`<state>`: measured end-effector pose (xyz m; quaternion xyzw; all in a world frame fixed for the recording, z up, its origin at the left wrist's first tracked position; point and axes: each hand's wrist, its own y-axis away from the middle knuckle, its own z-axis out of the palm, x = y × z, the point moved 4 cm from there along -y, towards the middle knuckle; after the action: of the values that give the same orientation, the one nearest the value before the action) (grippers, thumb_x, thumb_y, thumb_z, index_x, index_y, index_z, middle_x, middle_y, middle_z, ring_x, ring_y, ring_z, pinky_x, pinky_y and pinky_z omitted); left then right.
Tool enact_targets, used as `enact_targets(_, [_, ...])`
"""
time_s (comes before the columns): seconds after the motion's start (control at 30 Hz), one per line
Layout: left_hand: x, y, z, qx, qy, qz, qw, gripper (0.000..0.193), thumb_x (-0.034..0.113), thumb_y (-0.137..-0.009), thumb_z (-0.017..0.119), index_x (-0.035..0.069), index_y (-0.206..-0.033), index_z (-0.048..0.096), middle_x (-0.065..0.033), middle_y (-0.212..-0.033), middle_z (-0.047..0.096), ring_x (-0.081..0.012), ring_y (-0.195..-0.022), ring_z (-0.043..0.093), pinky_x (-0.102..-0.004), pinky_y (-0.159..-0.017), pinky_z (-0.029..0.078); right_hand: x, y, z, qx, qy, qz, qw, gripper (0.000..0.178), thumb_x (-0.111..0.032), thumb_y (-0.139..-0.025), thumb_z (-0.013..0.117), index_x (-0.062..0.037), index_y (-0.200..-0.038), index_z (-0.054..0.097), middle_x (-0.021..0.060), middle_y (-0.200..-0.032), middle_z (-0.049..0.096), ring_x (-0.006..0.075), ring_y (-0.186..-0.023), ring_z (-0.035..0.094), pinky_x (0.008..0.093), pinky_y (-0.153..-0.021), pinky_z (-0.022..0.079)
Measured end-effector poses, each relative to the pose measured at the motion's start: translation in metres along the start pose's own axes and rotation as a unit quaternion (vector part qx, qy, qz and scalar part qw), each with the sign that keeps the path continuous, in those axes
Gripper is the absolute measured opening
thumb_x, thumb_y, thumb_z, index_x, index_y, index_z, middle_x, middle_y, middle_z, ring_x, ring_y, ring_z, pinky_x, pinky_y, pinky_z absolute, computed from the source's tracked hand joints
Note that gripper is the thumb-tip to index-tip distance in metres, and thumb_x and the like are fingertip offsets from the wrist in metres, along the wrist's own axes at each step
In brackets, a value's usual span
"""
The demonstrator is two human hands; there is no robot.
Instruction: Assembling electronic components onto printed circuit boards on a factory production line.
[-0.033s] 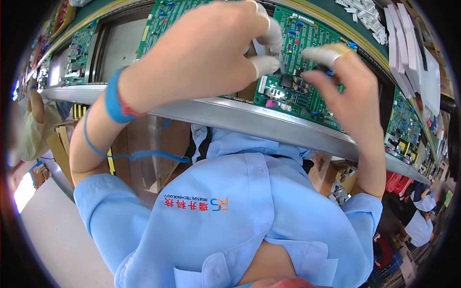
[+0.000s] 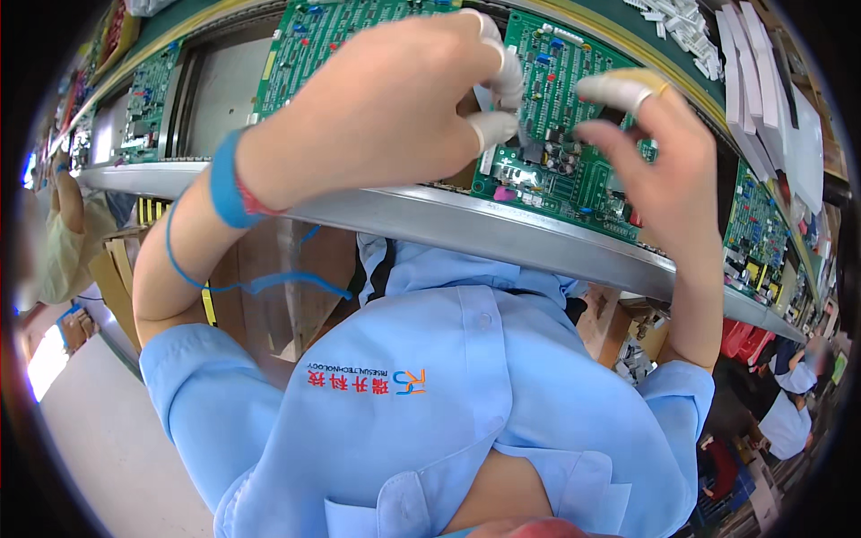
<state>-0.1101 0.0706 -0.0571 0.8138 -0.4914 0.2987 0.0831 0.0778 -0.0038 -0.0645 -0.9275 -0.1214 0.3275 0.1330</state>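
A green circuit board (image 2: 560, 67) with blue, red and black parts lies in the metal-edged track before me. My left hand (image 2: 386, 108) reaches over its left edge, white finger cots on its fingertips. Those fingers are curled in toward the thumb beside a dark block-shaped component (image 2: 533, 151); a small greyish blur shows at their tips, too unclear to name. Above the board's right half is my right hand (image 2: 659, 152), its cotted index finger and thumb apart with nothing visible between them. A blue wrist strap (image 2: 230, 179) with a cord circles my left wrist.
More boards sit along the track, one partly under my left hand (image 2: 287, 67) and another at the right (image 2: 758, 224). The metal rail (image 2: 430, 211) runs between me and the boards. White connectors (image 2: 677, 27) and pale upright panels (image 2: 749, 81) are at the far right. Other people work at both sides.
My left forearm has shifted slightly right. My right hand has drawn a little to the right, uncovering more of the board's lower right part.
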Motion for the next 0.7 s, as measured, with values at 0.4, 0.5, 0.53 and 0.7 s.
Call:
enact_targets(0.4, [0.005, -0.013, 0.033, -0.081, -0.096, 0.052, 0.991, 0.015, 0.007, -0.073, 0.075, 0.007, -0.085, 0.067, -0.0065, -0.095, 0.058, -0.0278, -0.082, 0.054, -0.0377, -0.075, 0.043, 0.060, 0.020, -0.016, 0.024, -0.195, 0.192, 0.962, 0.029, -0.011, -0.093, 0.065, -0.0048, -0.121, 0.066, 0.0016, -0.106, 0.070, 0.0055, -0.089, 0.062, 0.0179, -0.072, 0.045])
enact_targets(0.5, [0.009, -0.014, 0.035, -0.076, -0.113, 0.073, 0.988, 0.017, 0.008, -0.073, 0.075, 0.007, -0.087, 0.066, -0.0059, -0.095, 0.058, -0.0271, -0.083, 0.054, -0.0373, -0.075, 0.043, 0.056, 0.020, -0.020, 0.027, -0.166, 0.147, 0.975, 0.028, -0.009, -0.092, 0.065, -0.0048, -0.120, 0.067, 0.0014, -0.106, 0.070, 0.0049, -0.088, 0.061, 0.0177, -0.072, 0.046])
enact_targets(0.53, [0.010, -0.015, 0.035, -0.068, -0.122, 0.085, 0.986, 0.018, 0.008, -0.072, 0.076, 0.007, -0.088, 0.066, -0.0055, -0.096, 0.058, -0.0266, -0.083, 0.054, -0.0370, -0.075, 0.043, 0.056, 0.021, -0.019, 0.029, -0.169, 0.150, 0.974, 0.028, -0.009, -0.092, 0.065, -0.0048, -0.120, 0.067, 0.0014, -0.106, 0.070, 0.0049, -0.088, 0.061, 0.0177, -0.072, 0.046])
enact_targets(0.7, [0.009, -0.017, 0.032, -0.075, -0.141, 0.111, 0.981, 0.020, 0.009, -0.072, 0.076, 0.008, -0.089, 0.066, -0.0048, -0.096, 0.059, -0.0262, -0.083, 0.054, -0.0369, -0.075, 0.043, 0.053, 0.017, -0.018, 0.049, -0.163, 0.124, 0.978, 0.027, -0.005, -0.091, 0.066, -0.0043, -0.118, 0.067, -0.0006, -0.105, 0.069, 0.0042, -0.086, 0.060, 0.0171, -0.076, 0.046])
